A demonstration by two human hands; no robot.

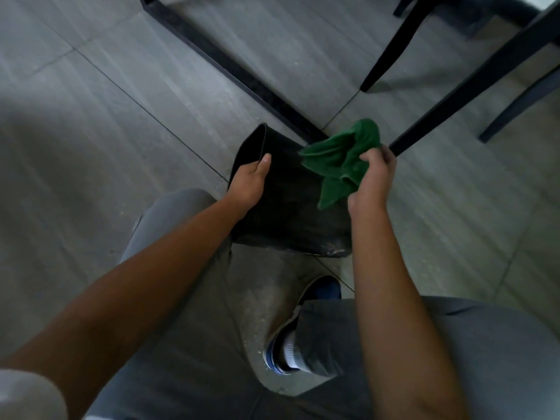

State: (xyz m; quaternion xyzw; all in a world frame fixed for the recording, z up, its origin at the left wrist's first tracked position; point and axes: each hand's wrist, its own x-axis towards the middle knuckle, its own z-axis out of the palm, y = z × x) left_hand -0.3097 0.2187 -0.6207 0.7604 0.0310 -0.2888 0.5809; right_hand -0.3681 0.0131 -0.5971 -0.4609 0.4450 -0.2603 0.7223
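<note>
The left grip [250,183] curls round the left edge of what looks like a black rubber mat [288,207] down by the floor [121,131], the right grip [372,183] bunching a green cloth [342,159] at its far right corner.

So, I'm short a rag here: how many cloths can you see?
1: a green cloth, gripped by the right hand by the black container that the left hand holds. Others may be hidden.

Soft green cloth [339,165], matt black rubbery mat [285,207], smooth grey floor tiles [106,131].
</note>
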